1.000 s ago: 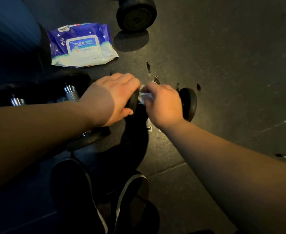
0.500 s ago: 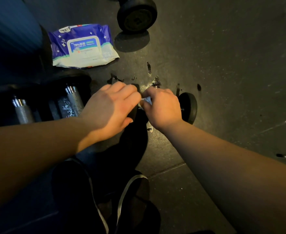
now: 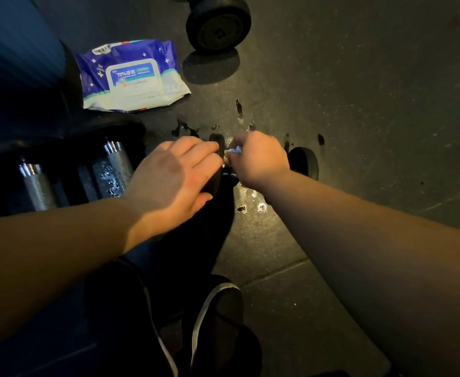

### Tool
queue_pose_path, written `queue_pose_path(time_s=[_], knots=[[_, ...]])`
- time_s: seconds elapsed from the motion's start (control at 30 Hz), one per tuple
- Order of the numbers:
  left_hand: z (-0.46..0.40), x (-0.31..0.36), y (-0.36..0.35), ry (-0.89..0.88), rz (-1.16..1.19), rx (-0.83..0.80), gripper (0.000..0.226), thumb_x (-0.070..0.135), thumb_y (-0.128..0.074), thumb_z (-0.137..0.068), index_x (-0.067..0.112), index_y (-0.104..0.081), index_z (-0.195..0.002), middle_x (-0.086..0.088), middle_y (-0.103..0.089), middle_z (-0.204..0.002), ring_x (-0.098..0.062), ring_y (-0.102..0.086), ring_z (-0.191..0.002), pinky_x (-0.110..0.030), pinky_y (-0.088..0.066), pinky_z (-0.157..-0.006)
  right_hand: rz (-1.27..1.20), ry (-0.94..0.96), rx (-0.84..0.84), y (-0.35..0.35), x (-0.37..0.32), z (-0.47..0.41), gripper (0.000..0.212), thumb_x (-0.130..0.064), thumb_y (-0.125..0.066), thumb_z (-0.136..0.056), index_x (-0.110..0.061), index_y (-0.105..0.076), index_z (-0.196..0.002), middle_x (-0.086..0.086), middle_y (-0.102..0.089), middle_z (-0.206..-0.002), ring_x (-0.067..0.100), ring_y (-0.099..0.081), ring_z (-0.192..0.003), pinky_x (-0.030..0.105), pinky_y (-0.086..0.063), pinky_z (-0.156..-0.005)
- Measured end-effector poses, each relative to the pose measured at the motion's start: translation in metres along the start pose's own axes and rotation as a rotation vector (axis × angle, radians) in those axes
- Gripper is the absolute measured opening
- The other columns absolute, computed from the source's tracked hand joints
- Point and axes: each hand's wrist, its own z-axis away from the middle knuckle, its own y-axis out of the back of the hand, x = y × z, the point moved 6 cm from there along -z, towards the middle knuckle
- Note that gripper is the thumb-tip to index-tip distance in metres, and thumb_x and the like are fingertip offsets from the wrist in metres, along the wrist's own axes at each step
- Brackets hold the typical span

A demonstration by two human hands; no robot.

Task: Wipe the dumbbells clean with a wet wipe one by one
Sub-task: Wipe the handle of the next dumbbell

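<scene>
A small black dumbbell (image 3: 305, 162) lies on the dark floor in the middle of the head view. My left hand (image 3: 174, 180) rests on its left weight, fingers laid over the rim and thumb below. My right hand (image 3: 258, 159) is curled round the handle with a white wet wipe (image 3: 234, 151) bunched under the fingers. The handle is hidden by that hand. Only the right weight and the top of the left weight show.
A purple and white pack of wet wipes (image 3: 130, 74) lies at the upper left. Two larger dumbbells with chrome handles (image 3: 117, 164) sit to the left. Another black dumbbell (image 3: 218, 23) is at the top. Wet spots (image 3: 250, 202) mark the floor. My shoes (image 3: 218, 317) are below.
The view has shifted slightly, and both hands have stayed on the small dumbbell. My left hand has slid along its left weight, uncovering more of the chrome handles on the left.
</scene>
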Motion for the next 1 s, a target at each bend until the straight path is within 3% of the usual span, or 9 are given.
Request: queue_pose_path(time_s=[0.2,0.33,0.6,0.7,0.83,1.0], knots=[[0.011,0.012,0.001,-0.074,-0.043,0.023,0.046,0.034,-0.074,-0.074,0.012,-0.061,-0.113,-0.008,-0.059,-0.126,-0.033,-0.051,-0.121,-0.046,-0.043,-0.092,0.03,-0.054,-0.189,-0.009,0.0,-0.01,0.019,-0.024,-0.066,-0.091,-0.021,-0.072,-0.108,0.006,-0.071,-0.111,0.027,-0.065,-0.105,0.029,-0.05,-0.081],[0.013,0.013,-0.001,-0.071,-0.068,0.049,0.043,0.033,-0.073,-0.077,0.013,-0.062,-0.114,-0.006,-0.06,-0.126,-0.033,-0.051,-0.12,-0.046,-0.042,-0.092,-0.001,-0.049,-0.168,-0.009,0.0,-0.005,0.014,-0.024,-0.065,-0.092,-0.022,-0.072,-0.103,0.006,-0.07,-0.11,0.029,-0.065,-0.105,0.03,-0.048,-0.081],[-0.021,-0.021,0.007,0.081,0.013,0.037,0.049,0.036,-0.064,-0.089,0.018,-0.059,-0.134,-0.001,-0.056,-0.141,-0.027,-0.046,-0.131,-0.048,-0.043,-0.098,-0.056,0.089,0.129,0.005,-0.001,0.008,0.011,-0.033,-0.066,-0.09,-0.025,-0.069,-0.096,0.004,-0.07,-0.098,0.031,-0.06,-0.103,0.036,-0.047,-0.081],[-0.041,-0.031,0.006,0.165,0.038,-0.078,0.053,0.037,-0.049,-0.097,0.022,-0.043,-0.147,0.001,-0.044,-0.151,-0.023,-0.034,-0.14,-0.048,-0.036,-0.109,0.001,0.171,0.27,0.005,-0.005,0.012,0.01,-0.029,-0.065,-0.087,-0.022,-0.072,-0.09,0.001,-0.071,-0.092,0.03,-0.055,-0.103,0.038,-0.047,-0.084],[-0.064,-0.038,0.009,0.152,0.023,-0.231,0.058,0.039,-0.04,-0.1,0.019,-0.028,-0.154,-0.001,-0.033,-0.158,-0.023,-0.025,-0.146,-0.04,-0.024,-0.118,0.094,0.207,0.416,0.004,-0.008,0.015,0.014,-0.026,-0.062,-0.085,-0.022,-0.076,-0.087,-0.003,-0.069,-0.093,0.031,-0.052,-0.102,0.036,-0.04,-0.079],[-0.076,-0.045,0.004,0.15,0.053,-0.415,0.102,0.06,-0.059,-0.085,0.015,-0.004,-0.158,-0.005,-0.011,-0.165,-0.023,-0.013,-0.15,-0.038,-0.019,-0.121,0.152,0.141,0.551,0.004,-0.006,0.017,0.012,-0.027,-0.066,-0.084,-0.022,-0.077,-0.087,0.0,-0.061,-0.094,0.031,-0.049,-0.095,0.035,-0.028,-0.072]])
